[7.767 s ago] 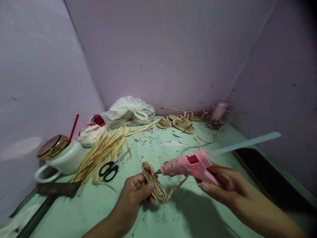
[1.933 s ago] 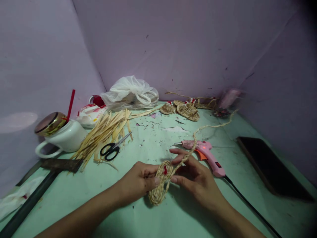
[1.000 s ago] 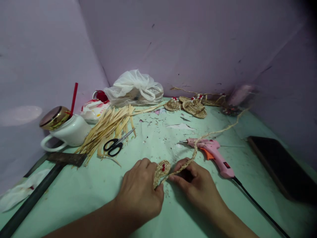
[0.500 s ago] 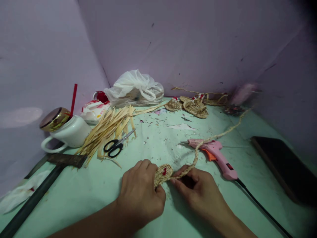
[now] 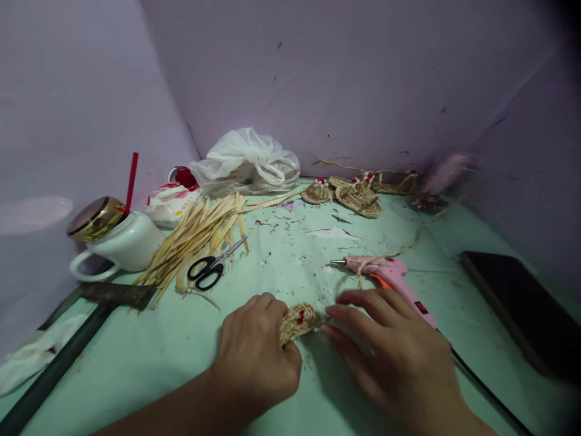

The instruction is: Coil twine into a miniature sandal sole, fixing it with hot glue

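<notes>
My left hand (image 5: pixel 256 354) is closed around a small flat sole-shaped coil of braided straw (image 5: pixel 297 323), back of the hand upward. Only the coil's rounded end shows, with a red spot in its middle. My right hand (image 5: pixel 394 351) is slightly blurred, its thumb and fingertips closed on the braided straw cord (image 5: pixel 361 275) just right of the coil. Behind that hand, the cord loops over a pink glue gun (image 5: pixel 385 266) lying on the table, nozzle to the left. The hand covers part of the gun's handle.
Black-handled scissors (image 5: pixel 211 269) lie beside straw strips (image 5: pixel 200 236). At left are a hammer-like tool (image 5: pixel 120 295) and a white mug (image 5: pixel 127 245). A plastic bag (image 5: pixel 249 163) and small straw slippers (image 5: pixel 358 198) stand at the back. A dark phone-like slab (image 5: pixel 512 303) lies right.
The glue gun has gone from my right hand to the table. My left hand has shifted from pinching the coil to wrapping over it. My right hand has just moved rightward, its fingers opening wider.
</notes>
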Tool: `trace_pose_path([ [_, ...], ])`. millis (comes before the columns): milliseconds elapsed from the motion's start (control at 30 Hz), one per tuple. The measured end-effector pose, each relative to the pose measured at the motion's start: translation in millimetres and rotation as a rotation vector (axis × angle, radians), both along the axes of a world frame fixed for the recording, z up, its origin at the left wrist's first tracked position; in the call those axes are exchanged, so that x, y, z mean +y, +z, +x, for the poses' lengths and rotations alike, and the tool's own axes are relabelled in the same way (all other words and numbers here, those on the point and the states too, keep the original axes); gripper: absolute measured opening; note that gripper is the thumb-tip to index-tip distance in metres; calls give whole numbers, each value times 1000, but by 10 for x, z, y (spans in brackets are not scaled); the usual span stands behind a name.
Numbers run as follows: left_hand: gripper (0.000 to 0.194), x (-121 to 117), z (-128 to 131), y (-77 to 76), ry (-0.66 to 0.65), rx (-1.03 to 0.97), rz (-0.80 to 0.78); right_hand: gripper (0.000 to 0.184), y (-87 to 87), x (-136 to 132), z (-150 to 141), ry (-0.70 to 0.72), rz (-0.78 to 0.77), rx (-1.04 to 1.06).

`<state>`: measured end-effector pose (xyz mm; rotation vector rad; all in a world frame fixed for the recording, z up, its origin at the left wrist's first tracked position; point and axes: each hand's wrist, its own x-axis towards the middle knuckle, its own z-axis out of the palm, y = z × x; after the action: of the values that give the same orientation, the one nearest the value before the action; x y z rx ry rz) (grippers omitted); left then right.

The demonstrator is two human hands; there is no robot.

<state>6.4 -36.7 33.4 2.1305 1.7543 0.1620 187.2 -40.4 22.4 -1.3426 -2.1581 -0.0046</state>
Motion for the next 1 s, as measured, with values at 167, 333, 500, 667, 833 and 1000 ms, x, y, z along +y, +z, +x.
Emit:
trace_pose_path([
  [167,22,-16,-4,0,-12,7,6,12,-13,75,-32,153,0,-127],
  [333,21,0,-9,10,-28,23,-2,20,-93,71,-37,88,20,-186],
  [500,20,10,-5,11,-25,15,4,23,-164,82,-45,83,79,-51],
  [667,21,2,-8,-6,-14,2,9,19,-170,108,-35,88,52,14],
  [833,20,-10,-26,-32,-34,-18,49,15,-169,124,-49,66,67,17],
  [1000,19,4,-28,-44,-39,-38,67,18,-230,155,-40,102,-33,38],
])
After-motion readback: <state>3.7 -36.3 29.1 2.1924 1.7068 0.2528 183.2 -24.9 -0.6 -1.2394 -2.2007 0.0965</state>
